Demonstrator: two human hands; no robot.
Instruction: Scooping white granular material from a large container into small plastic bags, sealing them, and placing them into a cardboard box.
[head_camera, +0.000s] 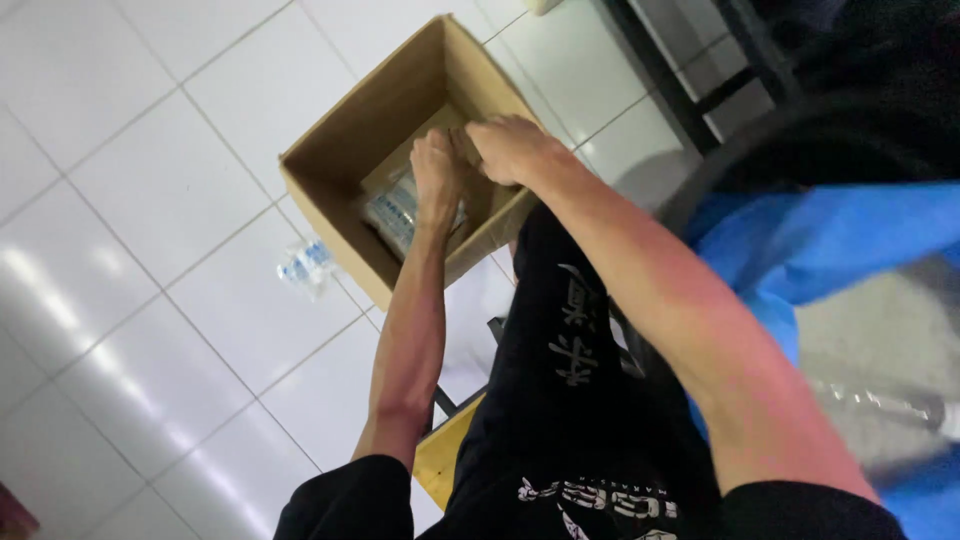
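Head view, looking down past the person's knees to a white tiled floor (150, 200).

Container: 1 open cardboard box (340, 130) stands on the tiles, flaps up, turned corner-on to the view. Inside, against the near wall, lies a clear plastic packet (392, 212) with bluish contents; what it holds is too blurred to tell. A brown cardboard sheet or inner flap (400, 160) sits over part of the packet, toward the box's middle. The rest of the box floor is in shadow.

Hands: both reach into the box from above. The left hand (437, 170) goes in palm down, fingers curled downward onto the packet and the cardboard piece; it touches them, but whether it is grasping or only pressing cannot be told, as the fingertips are hidden. The right hand (512, 148) sits just beside it at the box's near right wall, knuckles up, fingers bent under and out of sight; its hold likewise cannot be told. The 2 hands touch or nearly touch.

Around: 1 more small clear packet (303, 265) lies on the tiles just outside the box's near left wall. Black trousers (570, 400) with white print fill the lower centre. Blue fabric (820, 240) at the right. A yellow seat edge (445, 455) shows below the left forearm.
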